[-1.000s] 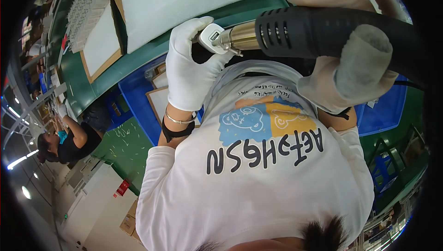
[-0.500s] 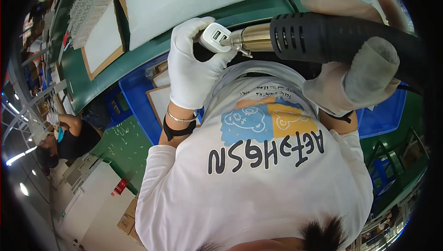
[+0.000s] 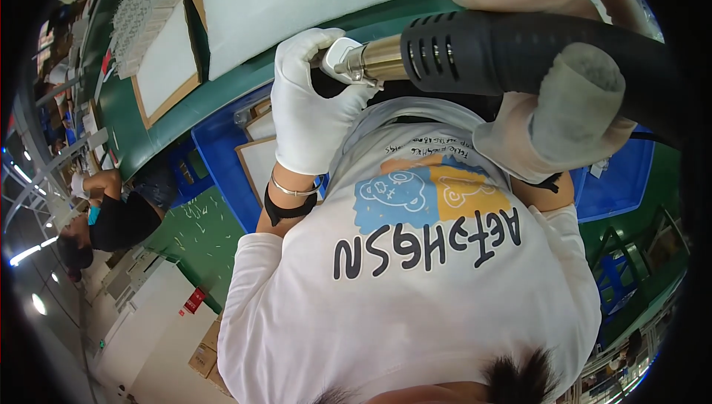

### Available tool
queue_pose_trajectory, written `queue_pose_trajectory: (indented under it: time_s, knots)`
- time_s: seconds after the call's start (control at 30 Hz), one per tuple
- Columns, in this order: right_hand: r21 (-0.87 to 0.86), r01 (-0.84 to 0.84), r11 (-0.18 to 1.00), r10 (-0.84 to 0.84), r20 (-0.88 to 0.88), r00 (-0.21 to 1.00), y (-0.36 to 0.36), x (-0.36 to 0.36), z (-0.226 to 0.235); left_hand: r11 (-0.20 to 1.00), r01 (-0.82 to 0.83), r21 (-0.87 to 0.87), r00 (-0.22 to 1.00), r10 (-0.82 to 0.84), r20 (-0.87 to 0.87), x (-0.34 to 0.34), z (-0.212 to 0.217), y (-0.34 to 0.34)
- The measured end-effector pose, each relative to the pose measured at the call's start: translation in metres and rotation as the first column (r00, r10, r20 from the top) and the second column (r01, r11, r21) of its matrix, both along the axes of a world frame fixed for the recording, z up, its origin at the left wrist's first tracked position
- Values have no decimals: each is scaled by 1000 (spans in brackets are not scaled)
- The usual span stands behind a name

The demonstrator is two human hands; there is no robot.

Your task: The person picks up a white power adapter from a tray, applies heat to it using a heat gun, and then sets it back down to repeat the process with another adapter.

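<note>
In a white glove, my left hand [image 3: 308, 111] pinches a small white USB charger [image 3: 338, 54] between thumb and fingers. My right hand [image 3: 560, 118], also in a pale glove, is wrapped round a black hot-air gun [image 3: 475, 51] with slots near its front. The gun's metal nozzle [image 3: 382, 61] points left at the charger's port face and covers most of it. Whether the nozzle tip touches the charger I cannot tell.
A white foam sheet [image 3: 297, 3] lies on the green table [image 3: 122, 126] beyond my hands. To its left are a wood-edged white board [image 3: 167, 66] and clear plastic trays [image 3: 144, 14]. Blue bins [image 3: 222, 159] stand below the table edge. Another person [image 3: 122, 222] works far left.
The hot-air gun and my right hand have moved left, and the nozzle now hides the charger's ports. My left hand has barely shifted.
</note>
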State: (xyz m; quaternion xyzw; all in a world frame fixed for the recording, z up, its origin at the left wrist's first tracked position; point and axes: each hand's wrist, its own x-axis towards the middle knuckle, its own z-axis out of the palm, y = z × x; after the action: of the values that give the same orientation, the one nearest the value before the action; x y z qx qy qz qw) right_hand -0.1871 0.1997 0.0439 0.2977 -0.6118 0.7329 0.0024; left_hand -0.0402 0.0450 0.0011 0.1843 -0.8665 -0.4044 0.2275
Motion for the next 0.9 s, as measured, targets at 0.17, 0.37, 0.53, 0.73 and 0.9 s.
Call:
queue_pose_trajectory:
  time_s: [0.17,0.37,0.53,0.73,0.9]
  knots:
    - [-63,35,997,-32,37,999,16,-8,-1,999,-1,-41,1000,1,-14,-2,2,2]
    - [-146,73,987,-61,88,994,1,-1,-11,999,-26,42,999,25,23,2,1,6]
    - [-199,120,973,-96,124,988,36,-11,-12,1000,-13,21,999,14,-43,0,-1,8]
    - [-275,155,949,-110,172,979,33,-9,-20,964,-61,260,993,84,-80,-1,-1,10]
    - [-222,175,959,-137,174,975,43,-15,-24,931,-83,356,993,108,-50,0,3,10]
